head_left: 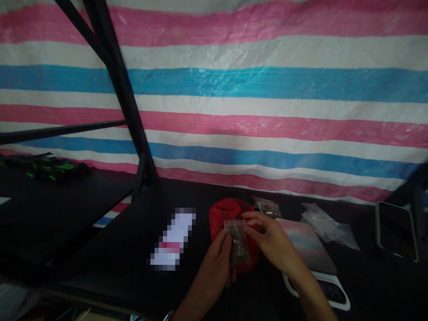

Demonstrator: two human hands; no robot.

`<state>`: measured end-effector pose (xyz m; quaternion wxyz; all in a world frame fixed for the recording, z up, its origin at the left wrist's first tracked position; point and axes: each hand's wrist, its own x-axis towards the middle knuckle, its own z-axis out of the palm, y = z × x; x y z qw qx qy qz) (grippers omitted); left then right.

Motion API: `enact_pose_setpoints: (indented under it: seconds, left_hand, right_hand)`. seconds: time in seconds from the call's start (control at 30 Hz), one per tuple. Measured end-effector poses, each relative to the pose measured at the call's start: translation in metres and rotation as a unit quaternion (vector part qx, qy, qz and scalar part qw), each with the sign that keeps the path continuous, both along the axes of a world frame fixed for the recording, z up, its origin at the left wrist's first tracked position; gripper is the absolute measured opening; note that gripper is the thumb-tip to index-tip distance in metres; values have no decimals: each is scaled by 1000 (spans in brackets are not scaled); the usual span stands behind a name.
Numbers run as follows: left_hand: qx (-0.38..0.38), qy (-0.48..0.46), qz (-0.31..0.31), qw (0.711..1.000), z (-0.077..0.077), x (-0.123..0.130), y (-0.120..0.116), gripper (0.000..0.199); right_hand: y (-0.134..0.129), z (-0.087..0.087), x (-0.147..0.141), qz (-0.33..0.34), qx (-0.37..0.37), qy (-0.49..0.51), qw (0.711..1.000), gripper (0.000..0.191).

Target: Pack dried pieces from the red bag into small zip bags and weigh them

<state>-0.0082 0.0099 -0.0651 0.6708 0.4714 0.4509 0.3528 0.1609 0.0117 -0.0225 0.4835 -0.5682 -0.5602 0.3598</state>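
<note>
The left hand (217, 256) pinches the side of a small clear plastic zip bag (239, 245), apparently steadying it for the right hand (272, 238), whose grip holds its upper corner, over a crumpled red bag (222, 211). Filled clear packets (270, 209) near the black tabletop's (123, 258) back edge seemingly leave room.

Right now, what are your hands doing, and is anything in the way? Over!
Left fingers holding small clear bag. Right fingers at its top corner. Red bag behind, not covering it.
</note>
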Motion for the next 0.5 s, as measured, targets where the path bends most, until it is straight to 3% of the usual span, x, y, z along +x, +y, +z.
enact_pose_setpoints:
  seconds: [0.13,0.27,0.37,0.5]
  left_hand:
    - [135,43,43,989,20,-5,-9,52]
    - [237,44,13,970,24,-4,-13,49]
    - [267,62,53,960,23,-1,-19,50]
    - [307,68,128,941,24,4,-29,41]
  right_hand:
    - [-10,10,7,51,-10,65,997,28]
    - [-21,20,11,49,-4,77,996,30]
    - [-30,27,25,-22,24,67,997,35]
    - [-45,26,69,-154,31,18,987,39]
